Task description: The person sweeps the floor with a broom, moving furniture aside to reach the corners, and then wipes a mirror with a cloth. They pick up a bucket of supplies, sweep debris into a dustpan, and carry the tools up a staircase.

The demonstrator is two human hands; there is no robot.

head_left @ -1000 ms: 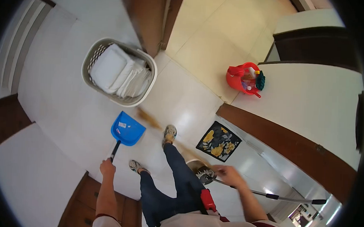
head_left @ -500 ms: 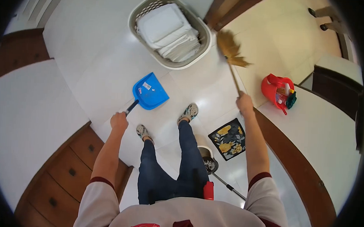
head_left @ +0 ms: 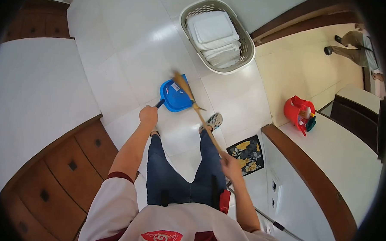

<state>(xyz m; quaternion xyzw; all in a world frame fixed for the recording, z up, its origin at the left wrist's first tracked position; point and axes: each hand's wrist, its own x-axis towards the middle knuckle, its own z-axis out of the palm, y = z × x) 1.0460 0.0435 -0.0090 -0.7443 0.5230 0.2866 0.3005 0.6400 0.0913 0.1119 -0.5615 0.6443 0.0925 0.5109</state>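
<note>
My left hand (head_left: pixel 149 116) is wrapped round the dark handle of a blue dustpan (head_left: pixel 173 100), which is in front of my feet. Small white scraps of litter (head_left: pixel 175 87) lie in the pan. In my right hand (head_left: pixel 230 166) is the stick of a straw broom (head_left: pixel 206 129), held slantwise across my right leg. Its bristles, slightly smeared by motion, overlap the right part of the dustpan in this view.
A grey laundry basket (head_left: pixel 251 49) of folded white cloths (head_left: pixel 214 29) stands ahead. To the right are a red bucket (head_left: pixel 291 110) with cleaning things, a floral mat (head_left: pixel 251 154) and a mop pole (head_left: pixel 283 228). Another person's legs (head_left: pixel 353 53) show in the doorway. Wooden drawers (head_left: pixel 72 165) are at left.
The broom has swung left from beside the basket to the dustpan, with my right hand drawn lower and inward. My view has shifted, and more of the other person shows.
</note>
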